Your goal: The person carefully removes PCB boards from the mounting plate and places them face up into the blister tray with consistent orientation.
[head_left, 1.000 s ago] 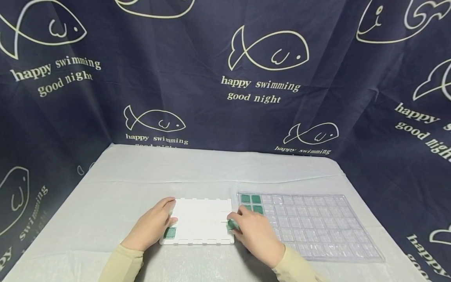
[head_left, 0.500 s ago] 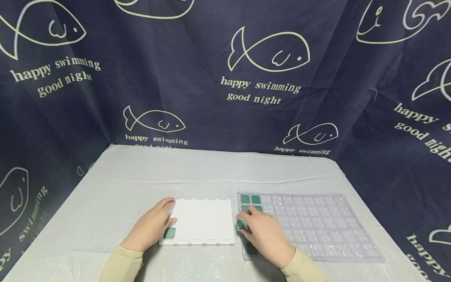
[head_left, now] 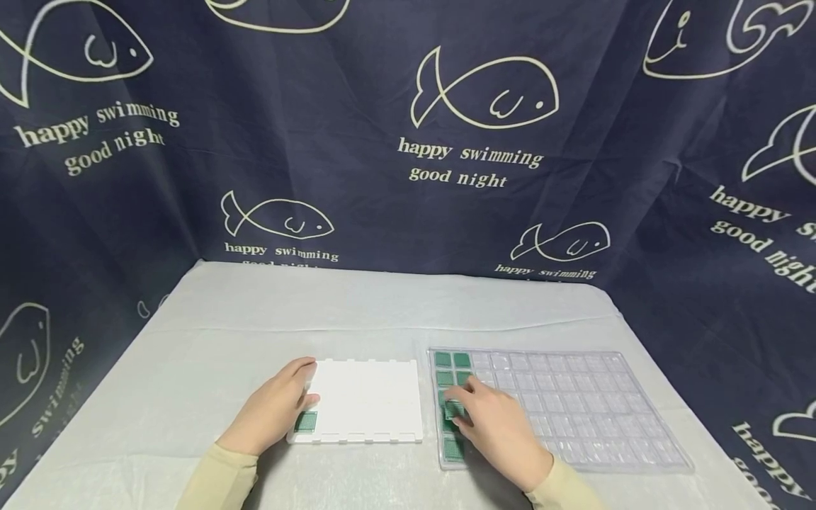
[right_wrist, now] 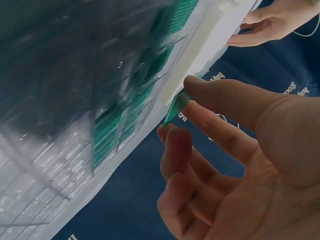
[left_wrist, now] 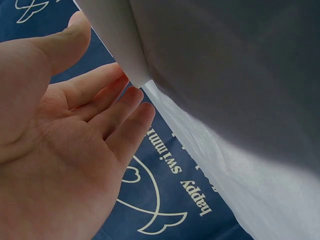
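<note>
A small green perfboard [head_left: 453,409] is pinched between the thumb and fingers of my right hand [head_left: 500,432], over the left columns of a clear compartment tray [head_left: 659,443]. In the right wrist view the pinched perfboard [right_wrist: 176,109] stands on edge between the fingertips. My left hand [head_left: 270,407] rests against the left edge of a flat white board [head_left: 370,400], its thumb over the top. In the left wrist view its fairly straight fingers [left_wrist: 131,125] touch the white edge. Another green perfboard [head_left: 306,422] lies on the white board's near left corner.
Several green perfboards [head_left: 453,449] sit in the tray's left columns. The tray stands right of the white board with a narrow gap between them. A pale cloth [head_left: 357,304] covers the table, and dark fish-print curtains [head_left: 357,142] hang around it.
My right hand has moved right with the pinched perfboard, from the white board's right edge to over the tray's left columns. The left hand stays at the white board.
</note>
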`<act>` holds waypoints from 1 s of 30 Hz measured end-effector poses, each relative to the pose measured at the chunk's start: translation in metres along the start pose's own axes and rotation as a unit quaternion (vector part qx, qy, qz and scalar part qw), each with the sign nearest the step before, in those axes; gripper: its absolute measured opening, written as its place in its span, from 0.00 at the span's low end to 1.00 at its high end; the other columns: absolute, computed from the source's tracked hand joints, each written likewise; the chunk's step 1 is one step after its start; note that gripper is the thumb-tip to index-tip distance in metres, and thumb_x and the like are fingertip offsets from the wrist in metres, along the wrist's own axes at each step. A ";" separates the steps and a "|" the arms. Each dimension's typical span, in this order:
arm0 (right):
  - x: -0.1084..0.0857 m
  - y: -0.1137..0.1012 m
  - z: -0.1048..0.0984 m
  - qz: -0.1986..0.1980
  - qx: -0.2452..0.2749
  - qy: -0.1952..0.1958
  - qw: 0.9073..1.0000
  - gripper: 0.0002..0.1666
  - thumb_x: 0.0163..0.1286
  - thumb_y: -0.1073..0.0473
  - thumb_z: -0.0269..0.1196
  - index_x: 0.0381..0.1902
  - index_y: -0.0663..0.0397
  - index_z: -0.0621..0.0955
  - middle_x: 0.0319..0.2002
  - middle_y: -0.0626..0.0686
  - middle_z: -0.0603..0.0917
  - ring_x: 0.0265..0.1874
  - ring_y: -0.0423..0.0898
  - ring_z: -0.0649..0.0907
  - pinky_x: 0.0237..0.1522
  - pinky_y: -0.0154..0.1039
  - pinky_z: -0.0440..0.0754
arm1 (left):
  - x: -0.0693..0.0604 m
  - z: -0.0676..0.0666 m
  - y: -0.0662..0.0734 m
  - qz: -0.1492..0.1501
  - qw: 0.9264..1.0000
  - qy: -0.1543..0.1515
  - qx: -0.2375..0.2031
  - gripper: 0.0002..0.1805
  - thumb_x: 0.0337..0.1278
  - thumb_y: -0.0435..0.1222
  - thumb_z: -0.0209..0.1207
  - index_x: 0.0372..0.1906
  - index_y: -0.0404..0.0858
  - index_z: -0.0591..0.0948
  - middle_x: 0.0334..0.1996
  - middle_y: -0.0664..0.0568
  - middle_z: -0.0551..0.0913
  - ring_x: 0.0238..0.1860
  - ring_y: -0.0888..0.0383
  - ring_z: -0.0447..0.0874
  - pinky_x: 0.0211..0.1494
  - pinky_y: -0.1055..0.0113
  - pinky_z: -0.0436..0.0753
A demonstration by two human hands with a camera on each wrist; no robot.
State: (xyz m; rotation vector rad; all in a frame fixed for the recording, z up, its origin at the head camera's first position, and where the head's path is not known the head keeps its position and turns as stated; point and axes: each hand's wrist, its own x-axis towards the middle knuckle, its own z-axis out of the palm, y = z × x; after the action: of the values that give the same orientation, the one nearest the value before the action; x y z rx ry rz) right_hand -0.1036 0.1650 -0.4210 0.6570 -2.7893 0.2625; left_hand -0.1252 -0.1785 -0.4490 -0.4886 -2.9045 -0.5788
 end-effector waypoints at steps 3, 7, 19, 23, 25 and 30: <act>-0.002 0.003 0.001 0.010 -0.002 -0.004 1.000 0.22 0.47 0.60 0.82 0.41 0.44 0.87 0.31 0.43 0.81 0.20 0.30 0.67 0.18 0.24 0.69 | 0.000 -0.001 0.000 -0.002 1.000 0.002 0.002 0.31 0.61 0.38 0.68 0.64 0.26 0.76 0.66 0.40 0.78 0.64 0.42 0.81 0.67 0.48 0.83; -0.006 0.006 0.001 0.026 -0.013 -0.014 0.999 0.22 0.46 0.60 0.82 0.41 0.44 0.87 0.30 0.44 0.82 0.20 0.31 0.69 0.18 0.24 0.69 | 0.000 -0.001 0.000 0.003 1.000 -0.001 0.004 0.30 0.61 0.38 0.68 0.64 0.26 0.76 0.66 0.39 0.77 0.63 0.41 0.82 0.65 0.47 0.84; -0.018 0.017 0.002 0.043 -0.029 -0.031 0.998 0.21 0.47 0.59 0.81 0.40 0.41 0.86 0.28 0.40 0.77 0.20 0.31 0.68 0.18 0.26 0.67 | 0.000 -0.001 0.000 0.005 1.000 -0.001 0.006 0.30 0.61 0.38 0.68 0.63 0.25 0.76 0.66 0.39 0.78 0.63 0.41 0.82 0.66 0.48 0.84; -0.020 0.017 0.002 0.049 -0.033 -0.037 0.998 0.21 0.48 0.58 0.81 0.40 0.39 0.86 0.28 0.39 0.77 0.20 0.32 0.67 0.17 0.26 0.67 | -0.001 -0.001 0.000 0.008 1.000 0.004 0.009 0.30 0.60 0.38 0.68 0.63 0.26 0.77 0.65 0.39 0.78 0.62 0.41 0.82 0.65 0.48 0.84; -0.020 0.017 0.002 0.053 -0.032 -0.041 0.997 0.21 0.48 0.58 0.81 0.40 0.39 0.86 0.28 0.39 0.77 0.20 0.32 0.67 0.17 0.26 0.67 | -0.001 -0.001 0.000 0.009 1.000 0.006 0.009 0.29 0.60 0.38 0.69 0.63 0.26 0.77 0.65 0.40 0.78 0.62 0.42 0.83 0.64 0.49 0.85; -0.020 0.018 0.002 0.056 -0.031 -0.044 0.997 0.21 0.48 0.59 0.81 0.40 0.38 0.86 0.29 0.39 0.79 0.21 0.31 0.68 0.18 0.26 0.69 | -0.001 0.000 -0.001 0.008 1.000 0.004 0.010 0.29 0.60 0.38 0.68 0.62 0.26 0.77 0.65 0.40 0.78 0.61 0.42 0.83 0.64 0.48 0.85</act>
State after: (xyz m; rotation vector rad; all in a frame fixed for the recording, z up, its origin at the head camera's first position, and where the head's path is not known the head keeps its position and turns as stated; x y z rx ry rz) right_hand -0.0952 0.1890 -0.4312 0.5095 -2.9106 0.1718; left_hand -0.1250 -0.1797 -0.4491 -0.5063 -2.8923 -0.5484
